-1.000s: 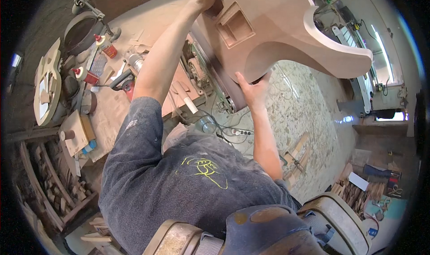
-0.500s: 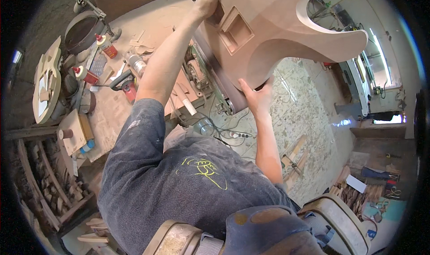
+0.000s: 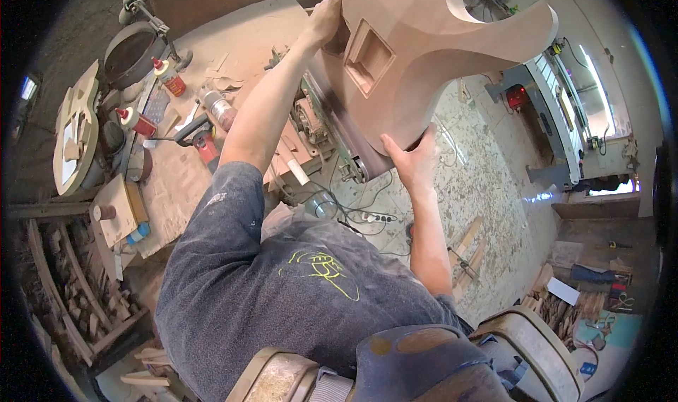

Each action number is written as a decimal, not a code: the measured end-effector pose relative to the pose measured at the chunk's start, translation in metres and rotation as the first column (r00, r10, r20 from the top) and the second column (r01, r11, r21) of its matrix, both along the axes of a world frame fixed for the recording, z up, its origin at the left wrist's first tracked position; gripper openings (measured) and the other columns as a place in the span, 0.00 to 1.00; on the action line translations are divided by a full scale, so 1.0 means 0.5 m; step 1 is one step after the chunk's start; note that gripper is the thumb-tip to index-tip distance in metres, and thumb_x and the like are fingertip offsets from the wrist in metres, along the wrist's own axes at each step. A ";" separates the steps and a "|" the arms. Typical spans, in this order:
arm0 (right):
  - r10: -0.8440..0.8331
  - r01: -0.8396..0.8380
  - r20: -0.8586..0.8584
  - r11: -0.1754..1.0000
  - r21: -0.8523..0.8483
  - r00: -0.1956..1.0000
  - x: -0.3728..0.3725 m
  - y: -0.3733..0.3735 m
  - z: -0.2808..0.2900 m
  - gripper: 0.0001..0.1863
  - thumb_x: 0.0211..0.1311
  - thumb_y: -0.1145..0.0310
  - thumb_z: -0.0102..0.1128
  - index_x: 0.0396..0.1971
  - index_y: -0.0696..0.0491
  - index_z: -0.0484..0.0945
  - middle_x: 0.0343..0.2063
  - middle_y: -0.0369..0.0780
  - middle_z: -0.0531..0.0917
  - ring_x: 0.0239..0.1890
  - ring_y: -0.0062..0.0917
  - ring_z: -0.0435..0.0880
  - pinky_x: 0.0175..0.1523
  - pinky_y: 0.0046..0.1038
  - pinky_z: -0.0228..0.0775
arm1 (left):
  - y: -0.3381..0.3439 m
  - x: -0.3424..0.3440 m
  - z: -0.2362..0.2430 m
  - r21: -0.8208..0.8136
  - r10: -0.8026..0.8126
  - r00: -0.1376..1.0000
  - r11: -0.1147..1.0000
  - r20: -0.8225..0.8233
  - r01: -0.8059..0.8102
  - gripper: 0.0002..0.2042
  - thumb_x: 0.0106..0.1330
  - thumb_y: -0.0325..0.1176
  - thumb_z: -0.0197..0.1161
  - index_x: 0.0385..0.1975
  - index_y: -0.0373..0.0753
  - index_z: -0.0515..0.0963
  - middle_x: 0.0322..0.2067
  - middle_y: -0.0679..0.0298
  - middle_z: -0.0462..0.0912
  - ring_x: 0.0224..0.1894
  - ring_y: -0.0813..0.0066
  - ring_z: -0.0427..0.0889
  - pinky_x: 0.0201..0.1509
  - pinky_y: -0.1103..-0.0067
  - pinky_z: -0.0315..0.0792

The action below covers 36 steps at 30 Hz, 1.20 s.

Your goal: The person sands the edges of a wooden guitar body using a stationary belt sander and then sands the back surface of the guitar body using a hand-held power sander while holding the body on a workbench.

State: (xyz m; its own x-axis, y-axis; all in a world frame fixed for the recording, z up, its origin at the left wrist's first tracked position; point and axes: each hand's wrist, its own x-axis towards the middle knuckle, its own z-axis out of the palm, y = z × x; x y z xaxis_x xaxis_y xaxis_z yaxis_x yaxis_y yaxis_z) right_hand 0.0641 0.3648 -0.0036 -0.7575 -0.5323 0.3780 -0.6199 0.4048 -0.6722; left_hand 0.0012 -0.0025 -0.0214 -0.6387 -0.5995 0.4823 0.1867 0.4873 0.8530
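Far left on my feed, a pale, guitar-shaped wooden board (image 3: 81,137) stands beyond the left edge of the dusty wooden workbench (image 3: 258,38). Near that edge I see a red-and-white plastic bottle with a red cap (image 3: 169,79), and closer to the bench's front, a red-and-black power tool (image 3: 205,148). Along the bench's right edge runs a belt sander with a brown abrasive belt (image 3: 371,163). Above it, I have the left hand (image 3: 326,19) wrapped around the left edge of a bare brown wooden guitar body (image 3: 424,45), which is held off the bench, beside the belt; whether wood and belt touch, I can't tell. The right hand (image 3: 415,163) grips the lower edge, thumb on the face. I judge the shaping well along: curved outline and rectangular recess are already cut. The wood is unfinished; how much sanding is left, I can't tell.
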 end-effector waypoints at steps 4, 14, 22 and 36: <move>-0.031 0.026 0.071 0.998 0.065 0.997 0.007 0.010 0.014 0.37 0.45 0.61 0.79 0.50 0.64 0.69 0.37 0.54 0.85 0.39 0.43 0.87 0.45 0.37 0.78 | 0.026 0.012 0.009 0.050 -0.047 0.999 0.998 -0.001 0.047 0.42 0.72 0.67 0.26 0.50 0.34 0.80 0.45 0.43 0.83 0.53 0.46 0.79 0.61 0.63 0.67; -0.010 0.013 -0.021 0.994 0.104 1.000 0.009 0.040 0.054 0.37 0.44 0.58 0.78 0.48 0.64 0.68 0.30 0.58 0.83 0.34 0.53 0.84 0.38 0.44 0.78 | 0.063 0.014 0.001 0.235 -0.078 0.995 0.968 -0.056 0.089 0.40 0.73 0.65 0.31 0.54 0.32 0.78 0.50 0.47 0.82 0.57 0.58 0.77 0.64 0.70 0.65; 0.063 -0.035 -0.137 0.980 0.194 0.989 0.005 0.053 0.139 0.29 0.42 0.61 0.79 0.38 0.62 0.71 0.22 0.51 0.84 0.25 0.38 0.87 0.31 0.32 0.76 | 0.043 -0.016 -0.060 0.442 -0.265 0.898 0.798 -0.352 0.409 0.38 0.73 0.66 0.33 0.67 0.37 0.64 0.63 0.55 0.70 0.66 0.62 0.67 0.71 0.68 0.59; 0.230 -0.129 -0.312 0.941 0.314 0.922 -0.013 -0.002 0.289 0.32 0.38 0.55 0.72 0.42 0.62 0.75 0.29 0.56 0.84 0.34 0.49 0.86 0.41 0.40 0.78 | 0.110 0.083 -0.033 0.616 -0.296 0.888 0.641 -0.351 0.457 0.42 0.71 0.68 0.25 0.69 0.37 0.59 0.64 0.53 0.69 0.65 0.58 0.70 0.68 0.66 0.64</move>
State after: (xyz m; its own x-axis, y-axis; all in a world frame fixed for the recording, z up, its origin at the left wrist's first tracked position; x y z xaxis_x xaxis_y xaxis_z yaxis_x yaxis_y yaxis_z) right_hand 0.0578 0.3637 0.1408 -0.4916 -0.7694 0.4078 -0.8693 0.4057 -0.2825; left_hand 0.0426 0.0523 -0.0380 -0.8211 -0.5366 0.1947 0.4249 -0.3468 0.8362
